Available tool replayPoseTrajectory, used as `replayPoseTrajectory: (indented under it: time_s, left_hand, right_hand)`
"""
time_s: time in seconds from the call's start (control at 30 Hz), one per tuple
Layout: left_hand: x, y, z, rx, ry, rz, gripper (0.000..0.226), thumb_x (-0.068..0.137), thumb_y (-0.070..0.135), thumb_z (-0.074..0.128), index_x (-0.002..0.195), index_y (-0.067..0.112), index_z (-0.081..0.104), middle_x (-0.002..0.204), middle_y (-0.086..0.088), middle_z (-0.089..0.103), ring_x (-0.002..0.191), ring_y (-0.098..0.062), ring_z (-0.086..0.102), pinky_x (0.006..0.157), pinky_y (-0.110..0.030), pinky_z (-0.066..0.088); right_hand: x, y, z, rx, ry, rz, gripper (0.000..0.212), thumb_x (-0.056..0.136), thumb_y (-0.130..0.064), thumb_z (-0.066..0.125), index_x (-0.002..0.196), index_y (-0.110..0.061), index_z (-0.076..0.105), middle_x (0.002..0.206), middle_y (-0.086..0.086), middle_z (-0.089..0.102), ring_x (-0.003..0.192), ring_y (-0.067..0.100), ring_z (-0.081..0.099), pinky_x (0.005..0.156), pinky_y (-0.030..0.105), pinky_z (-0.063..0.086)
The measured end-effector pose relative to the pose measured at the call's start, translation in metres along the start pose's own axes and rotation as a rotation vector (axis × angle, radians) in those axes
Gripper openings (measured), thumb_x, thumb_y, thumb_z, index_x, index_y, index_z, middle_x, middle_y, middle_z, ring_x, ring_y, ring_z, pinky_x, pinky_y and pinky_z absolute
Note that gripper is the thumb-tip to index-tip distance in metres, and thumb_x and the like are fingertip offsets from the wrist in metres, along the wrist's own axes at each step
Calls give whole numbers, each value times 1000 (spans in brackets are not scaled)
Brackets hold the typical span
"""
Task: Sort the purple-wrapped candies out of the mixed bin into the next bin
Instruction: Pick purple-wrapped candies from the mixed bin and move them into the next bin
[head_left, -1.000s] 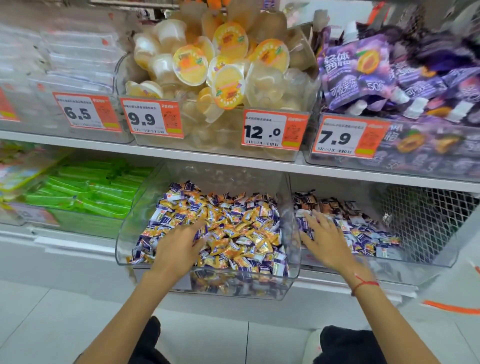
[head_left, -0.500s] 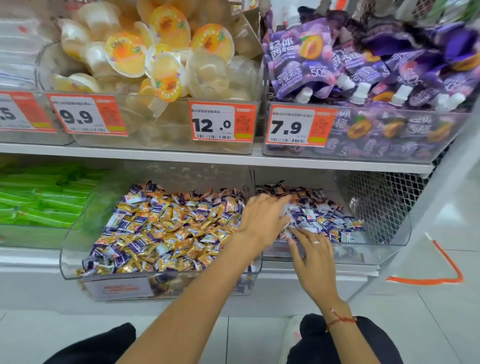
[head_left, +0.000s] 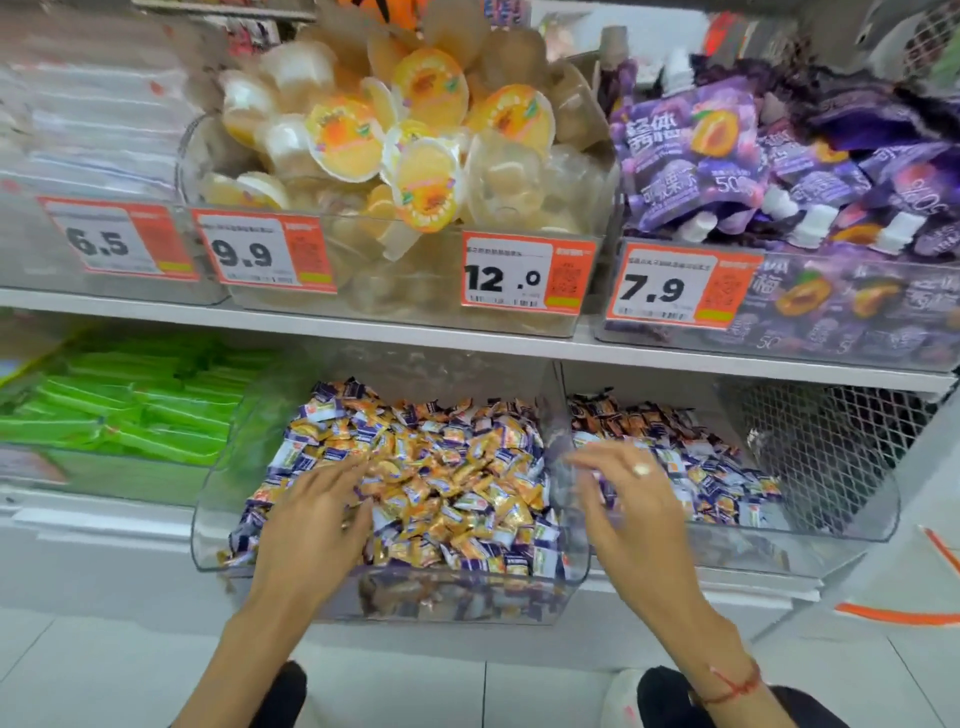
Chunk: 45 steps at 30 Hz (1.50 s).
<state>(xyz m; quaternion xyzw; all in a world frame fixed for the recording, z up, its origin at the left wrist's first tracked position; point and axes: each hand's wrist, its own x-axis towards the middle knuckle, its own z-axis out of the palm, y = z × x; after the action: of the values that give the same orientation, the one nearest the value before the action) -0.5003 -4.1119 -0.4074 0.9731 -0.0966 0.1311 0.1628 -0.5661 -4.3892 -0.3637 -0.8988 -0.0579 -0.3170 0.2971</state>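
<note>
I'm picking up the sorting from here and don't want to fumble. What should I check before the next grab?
1. Left hand over the mixed bin: ok.
2. Left hand free to pick: ok, fingers straight.
3. Right hand empty: cannot tell, blurred.
4. Purple-wrapped candies left among the orange ones: ok, many.
5. Room in the next bin: ok.
6. Divider wall between bins unobstructed: cannot tell.
</note>
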Motion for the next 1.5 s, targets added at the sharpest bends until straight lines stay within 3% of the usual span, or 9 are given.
replayPoseTrajectory:
  time_s: [0.23, 0.37, 0.43, 0.57, 0.93, 1.07, 1.17, 1.37, 1.5]
  left_hand:
    - [-2, 1, 3, -31, -78, -90, 45, 83, 44, 41, 103, 22, 74, 115, 4, 69, 111, -21, 59, 100, -39, 37]
    - [-1, 2, 1, -39, -101, -96, 49, 82, 45, 35, 106, 25, 73, 120, 6, 66, 117, -17, 55, 104, -34, 31]
    - [-1, 3, 1, -32, -117, -99, 52, 83, 47, 32, 113, 27, 70, 125, 8, 63, 121, -14, 51, 107, -32, 28]
    - [1, 3, 4, -29, -99, -118, 48, 93, 46, 33, 133, 28, 53, 135, 10, 55, 125, -13, 47, 109, -32, 28]
    - [-1, 0, 7, -5, -104, -62, 57, 93, 33, 12, 141, 30, 41, 145, 10, 43, 139, -13, 29, 114, -32, 19]
    - [1, 0, 6, 1, -124, -67, 41, 101, 34, 28, 136, 33, 47, 146, 15, 39, 137, -8, 29, 112, -28, 16]
    - [1, -1, 7, -28, -134, -72, 39, 101, 35, 29, 136, 36, 46, 146, 16, 38, 137, -8, 28, 112, -29, 16]
    - [-1, 1, -1, -73, -157, 7, 71, 83, 68, 0, 138, 45, 40, 145, 25, 32, 137, -3, 19, 109, -29, 17]
    - [4, -1, -4, -55, -289, 113, 46, 96, 58, 26, 139, 46, 37, 143, 26, 36, 133, -3, 23, 109, -30, 14]
  right_hand:
    - [98, -1, 104, -309, -687, 417, 55, 101, -41, 35, 142, -5, 30, 145, 22, 33, 134, 37, 29, 107, 44, 31]
    - [102, 30, 149, -395, -835, 598, 46, 100, -48, 30, 124, -11, 44, 114, 24, 51, 104, 35, 49, 88, 33, 42]
    - [94, 33, 167, -355, -963, 675, 43, 102, -40, 31, 132, -12, 44, 134, 10, 45, 120, 30, 43, 102, 35, 36]
    - [97, -1, 177, -319, -803, 387, 46, 93, -51, 42, 135, -32, 42, 136, 7, 45, 130, 34, 38, 110, 52, 25]
    - [16, -35, 116, -100, -998, -270, 46, 102, -41, 30, 146, -48, 18, 156, -24, -4, 143, -2, -12, 116, 32, -15]
    - [22, -30, 93, 240, -931, -59, 36, 102, -25, 41, 133, -43, 49, 150, -21, 30, 139, -4, 23, 115, 23, 19]
    - [41, -20, 86, 117, -739, -28, 41, 97, -4, 44, 125, -31, 59, 134, -11, 50, 127, 5, 43, 108, 28, 36]
    - [49, -16, 113, -138, -918, -41, 50, 98, -37, 47, 146, -28, 36, 151, -2, 35, 139, 19, 31, 113, 38, 30]
    - [45, -21, 124, -213, -769, -92, 35, 94, -33, 58, 127, -24, 57, 131, -3, 57, 125, 18, 47, 99, 32, 40]
